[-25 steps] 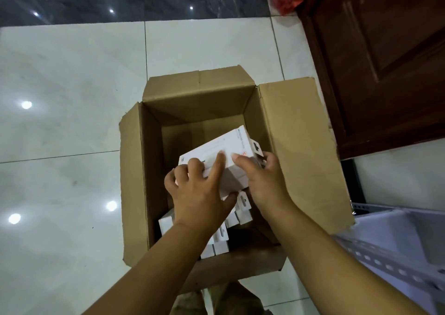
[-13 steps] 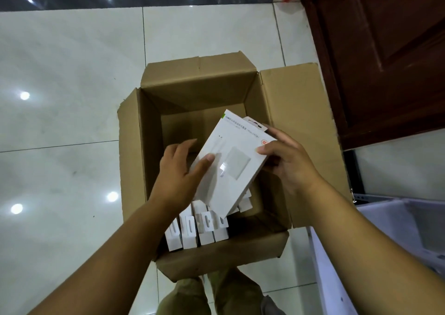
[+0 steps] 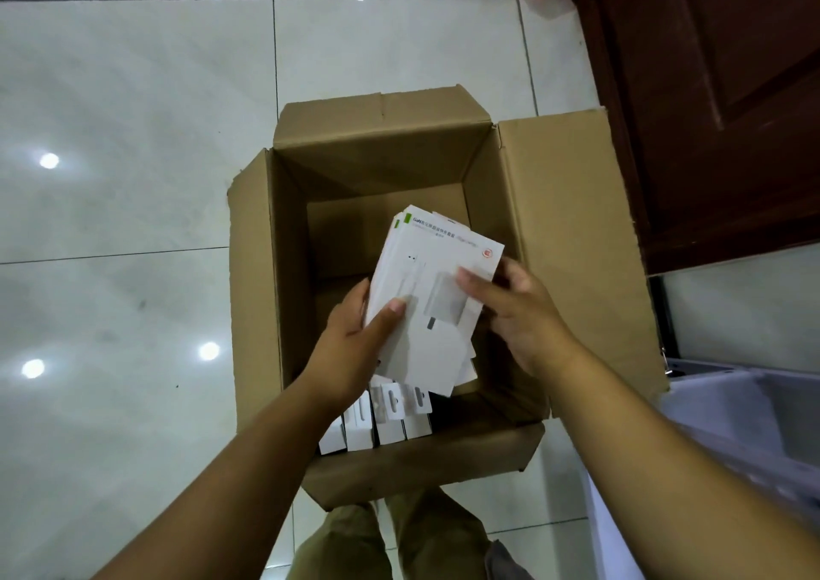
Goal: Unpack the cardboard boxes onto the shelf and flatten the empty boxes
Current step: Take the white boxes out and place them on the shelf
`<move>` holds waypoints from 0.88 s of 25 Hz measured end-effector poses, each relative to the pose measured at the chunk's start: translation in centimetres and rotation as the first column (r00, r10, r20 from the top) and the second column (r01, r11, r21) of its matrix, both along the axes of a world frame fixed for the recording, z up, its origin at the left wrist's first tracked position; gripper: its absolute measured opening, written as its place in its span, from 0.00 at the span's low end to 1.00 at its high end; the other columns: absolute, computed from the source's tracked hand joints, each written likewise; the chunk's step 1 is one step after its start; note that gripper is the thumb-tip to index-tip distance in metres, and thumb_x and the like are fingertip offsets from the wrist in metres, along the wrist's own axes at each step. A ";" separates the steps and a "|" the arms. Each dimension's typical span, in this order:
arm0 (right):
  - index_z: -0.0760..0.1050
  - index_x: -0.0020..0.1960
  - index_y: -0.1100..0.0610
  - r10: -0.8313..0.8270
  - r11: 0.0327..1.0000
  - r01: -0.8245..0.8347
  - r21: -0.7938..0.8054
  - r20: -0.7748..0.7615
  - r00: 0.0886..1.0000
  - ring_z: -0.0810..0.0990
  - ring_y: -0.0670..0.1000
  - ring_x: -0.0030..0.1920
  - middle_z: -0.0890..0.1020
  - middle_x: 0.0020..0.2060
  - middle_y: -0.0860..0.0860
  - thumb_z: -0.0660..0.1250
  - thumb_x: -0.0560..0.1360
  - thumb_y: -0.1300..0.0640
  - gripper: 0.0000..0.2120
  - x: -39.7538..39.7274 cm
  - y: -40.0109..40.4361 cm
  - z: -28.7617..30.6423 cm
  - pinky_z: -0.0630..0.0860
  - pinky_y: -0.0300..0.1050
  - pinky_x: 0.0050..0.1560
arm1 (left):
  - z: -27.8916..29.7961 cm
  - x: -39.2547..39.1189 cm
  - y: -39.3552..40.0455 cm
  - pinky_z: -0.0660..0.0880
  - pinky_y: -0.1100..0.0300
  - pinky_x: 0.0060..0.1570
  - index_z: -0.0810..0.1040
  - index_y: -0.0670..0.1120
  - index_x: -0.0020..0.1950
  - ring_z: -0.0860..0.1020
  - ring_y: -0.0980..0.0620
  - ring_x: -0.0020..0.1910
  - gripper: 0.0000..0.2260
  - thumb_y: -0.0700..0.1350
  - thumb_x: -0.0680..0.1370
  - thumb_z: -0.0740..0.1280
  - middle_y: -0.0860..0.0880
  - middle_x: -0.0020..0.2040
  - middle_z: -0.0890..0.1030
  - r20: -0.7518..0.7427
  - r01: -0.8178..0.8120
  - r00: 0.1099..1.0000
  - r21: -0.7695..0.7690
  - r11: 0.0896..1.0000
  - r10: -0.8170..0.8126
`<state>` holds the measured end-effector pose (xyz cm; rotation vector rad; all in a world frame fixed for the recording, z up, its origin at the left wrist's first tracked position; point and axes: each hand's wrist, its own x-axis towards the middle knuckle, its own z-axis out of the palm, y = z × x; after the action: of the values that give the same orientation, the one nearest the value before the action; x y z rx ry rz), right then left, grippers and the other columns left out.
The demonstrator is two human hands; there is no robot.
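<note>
Early on: left hand (image 3: 355, 340) and right hand (image 3: 519, 309) gripping stack of white packs (image 3: 435, 295) above open cardboard box (image 3: 577, 233), more packs (image 3: 381, 419) inside, flattening not started.

The cardboard box (image 3: 572, 233) is plain brown inside and out. The stack of packages (image 3: 437, 295) is white, its top face bearing a pale grey charger picture, grey lettering, a green corner mark and a small orange-red round mark. The upright packages (image 3: 390, 419) at the box's near edge are white. The floor (image 3: 133, 135) is glossy whitish tile with grey grout lines; the door (image 3: 710, 91) is dark reddish-brown.
</note>
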<state>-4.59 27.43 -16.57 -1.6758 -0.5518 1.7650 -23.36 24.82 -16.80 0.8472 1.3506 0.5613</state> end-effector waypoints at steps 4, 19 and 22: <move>0.73 0.60 0.52 0.161 0.987 -0.157 -0.043 0.125 0.979 0.80 0.51 0.54 0.81 0.54 0.48 0.74 0.70 0.53 0.21 -1.2 -1.1 -0.6 0.79 0.50 0.53 | -0.3 0.2 -0.2 0.76 0.70 0.35 0.64 0.54 0.66 0.78 0.52 0.50 0.24 0.61 0.72 0.57 0.53 0.55 0.75 -0.022 -0.053 0.998 -0.009 0.999 0.053; 0.75 0.60 0.57 0.047 0.996 -0.051 0.067 0.063 0.997 0.83 0.54 0.54 0.84 0.53 0.52 0.72 0.65 0.54 0.24 1.9 -1.4 -1.4 0.79 0.52 0.55 | -1.8 -2.2 0.4 0.74 0.63 0.36 0.59 0.54 0.64 0.74 0.54 0.46 0.12 0.52 0.82 0.55 0.57 0.49 0.70 -0.184 -0.170 0.970 -0.042 0.985 0.160; 0.75 0.60 0.56 0.104 0.991 -0.110 0.083 0.064 0.992 0.83 0.53 0.53 0.84 0.54 0.52 0.72 0.65 0.53 0.24 0.9 -0.9 -1.4 0.80 0.51 0.53 | -0.9 -1.8 0.7 0.74 0.64 0.38 0.60 0.55 0.66 0.75 0.55 0.47 0.19 0.57 0.78 0.57 0.58 0.51 0.72 -0.085 -0.129 0.989 -0.072 0.989 0.123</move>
<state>-3.73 26.51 -17.93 -1.6706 -0.7469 1.7447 -25.13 25.49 -17.73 0.7310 1.4975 0.5737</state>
